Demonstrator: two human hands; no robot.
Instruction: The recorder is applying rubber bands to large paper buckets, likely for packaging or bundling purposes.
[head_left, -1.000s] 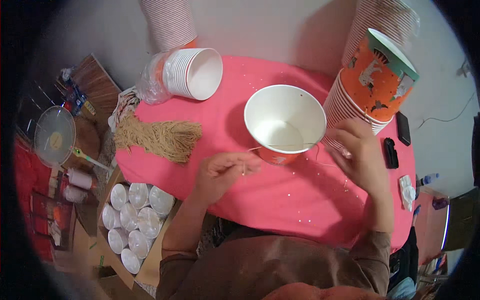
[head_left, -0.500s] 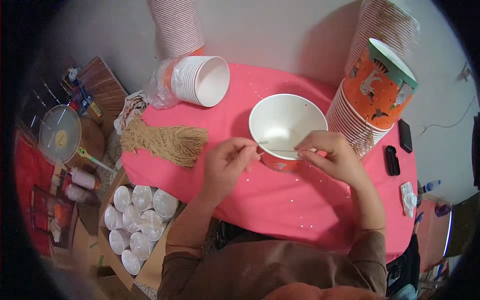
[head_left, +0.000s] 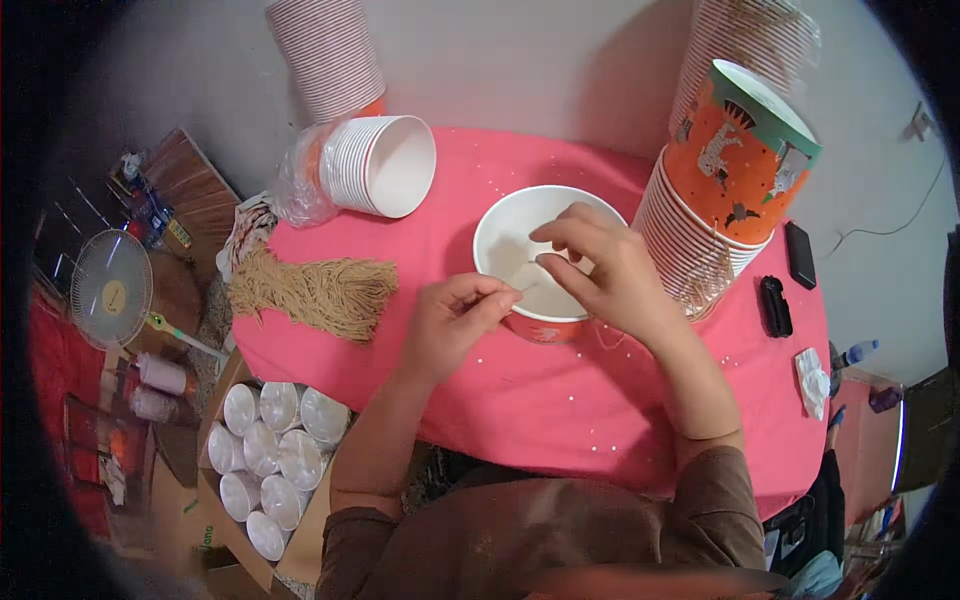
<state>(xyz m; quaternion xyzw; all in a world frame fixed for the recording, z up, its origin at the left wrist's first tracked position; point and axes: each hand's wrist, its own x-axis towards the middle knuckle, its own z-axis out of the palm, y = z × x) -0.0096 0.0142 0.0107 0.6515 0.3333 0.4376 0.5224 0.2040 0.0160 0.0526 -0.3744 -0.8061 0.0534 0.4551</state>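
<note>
A white-lined paper bucket (head_left: 550,200) with an orange outside stands in front of me on the pink-covered table. At its near left rim my left hand (head_left: 452,325) is closed, thumb and forefinger pinching a thin string (head_left: 528,288). My right hand (head_left: 600,262) hangs over the bucket's opening, fingers curled, with a bit of string at the thumb tip. A pale loop of string hangs below that hand, outside the bucket. Its exact path between the fingers is hidden. To the left lies a bundle of tan strings (head_left: 315,295).
Nested buckets (head_left: 385,165) lie on their side at back left. At right stands a tall bucket stack (head_left: 690,230), an orange patterned bucket (head_left: 735,150) on top. Black cases (head_left: 775,306) and a tissue (head_left: 812,383) lie at the right edge. A carton (head_left: 225,510) of clear cups sits lower left.
My right hand has moved up and left over the bucket's opening. The string stretched between both hands is now slack, with a loop below the right hand. The view has shifted slightly.
</note>
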